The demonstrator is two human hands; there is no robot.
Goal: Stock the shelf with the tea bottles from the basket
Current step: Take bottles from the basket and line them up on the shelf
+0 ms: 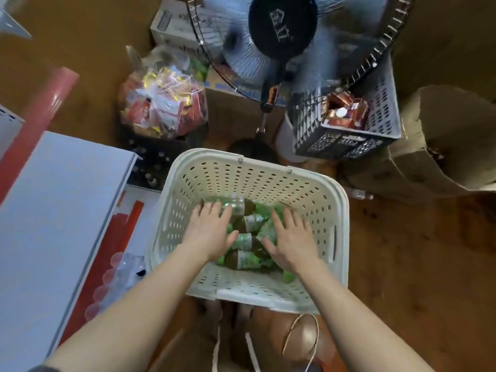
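Note:
A cream perforated basket sits on the floor in front of me. Several tea bottles with green caps and green labels lie jumbled on its bottom. My left hand reaches into the basket's left half, fingers spread flat over the bottles. My right hand is inside the right half, fingers also spread above the bottles. Neither hand grips a bottle. The white shelf with red edge strips stands at the left.
A standing fan runs just beyond the basket. A clear bag of snack packets sits on a dark crate at back left. A grey crate with brown packets and cardboard boxes fill the right.

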